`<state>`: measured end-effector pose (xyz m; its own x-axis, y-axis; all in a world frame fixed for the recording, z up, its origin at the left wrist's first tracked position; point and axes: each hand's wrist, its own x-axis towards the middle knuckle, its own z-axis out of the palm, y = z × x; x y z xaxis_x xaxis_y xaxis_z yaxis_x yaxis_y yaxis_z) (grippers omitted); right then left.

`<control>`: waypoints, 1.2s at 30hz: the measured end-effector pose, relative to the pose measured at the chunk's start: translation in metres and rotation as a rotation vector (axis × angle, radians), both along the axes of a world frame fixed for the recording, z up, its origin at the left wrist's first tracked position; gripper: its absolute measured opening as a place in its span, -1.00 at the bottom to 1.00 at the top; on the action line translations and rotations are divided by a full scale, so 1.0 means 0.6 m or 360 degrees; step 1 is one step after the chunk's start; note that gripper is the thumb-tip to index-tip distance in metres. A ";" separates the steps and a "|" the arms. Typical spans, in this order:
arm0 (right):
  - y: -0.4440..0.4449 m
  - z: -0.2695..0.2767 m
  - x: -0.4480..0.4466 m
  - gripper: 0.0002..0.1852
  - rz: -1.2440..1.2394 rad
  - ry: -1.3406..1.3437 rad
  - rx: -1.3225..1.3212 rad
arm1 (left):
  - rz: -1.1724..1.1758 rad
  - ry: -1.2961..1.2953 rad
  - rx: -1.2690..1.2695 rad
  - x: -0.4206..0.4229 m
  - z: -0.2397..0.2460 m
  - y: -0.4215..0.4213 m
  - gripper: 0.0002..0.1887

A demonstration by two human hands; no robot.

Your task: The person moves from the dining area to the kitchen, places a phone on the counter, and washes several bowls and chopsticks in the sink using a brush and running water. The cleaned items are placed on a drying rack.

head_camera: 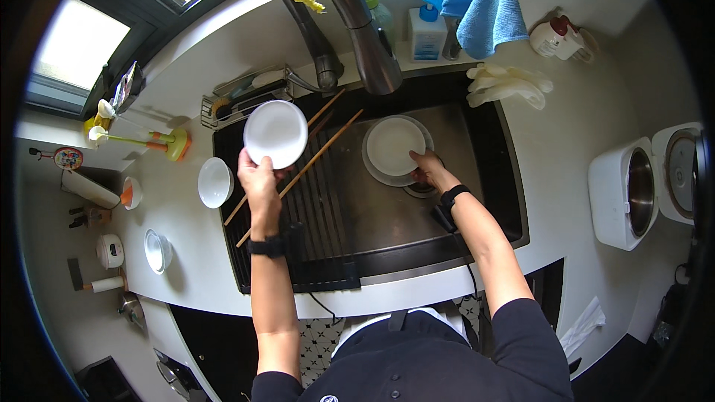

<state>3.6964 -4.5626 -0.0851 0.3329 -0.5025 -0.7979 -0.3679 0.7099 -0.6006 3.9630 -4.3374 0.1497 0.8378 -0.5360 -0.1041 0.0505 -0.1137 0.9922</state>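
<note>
My left hand [260, 181] grips a small white dish [275, 134], raised above the dark roll-up drying rack [313, 218] at the sink's left side. In the sink [391, 223], my right hand [429, 168] has its fingers on the rim of a white round dish [395, 145]. A larger pale dish [385, 177] shows around and beneath that one; whether the two touch is unclear. Two long wooden chopsticks [304, 170] lie slantwise across the rack. Left of my left hand, a white bowl [215, 183] sits at the rack's edge.
A dark pull-down faucet [374, 56] hangs over the sink's back. Stacked bowls [158, 251] stand on the left counter. Pale rubber gloves [508, 86] drape over the back right corner. A rice cooker [623, 195] stands open at right. A wire caddy [246, 97] holds brushes.
</note>
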 end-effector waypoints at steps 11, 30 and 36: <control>0.007 0.325 -0.114 -0.75 -0.0457 -0.0568 -0.0442 | -0.0570 0.0328 0.0517 -0.243 -0.091 -0.188 -0.43; 0.151 0.756 -0.238 -0.49 -0.0719 -0.2535 -0.1027 | -0.0292 -0.0045 0.0670 -0.240 -0.349 -0.248 -0.38; 0.171 0.740 -0.180 -0.55 -0.0999 -0.2836 -0.1232 | -0.0380 -0.0422 0.1220 -0.254 -0.296 -0.251 -0.29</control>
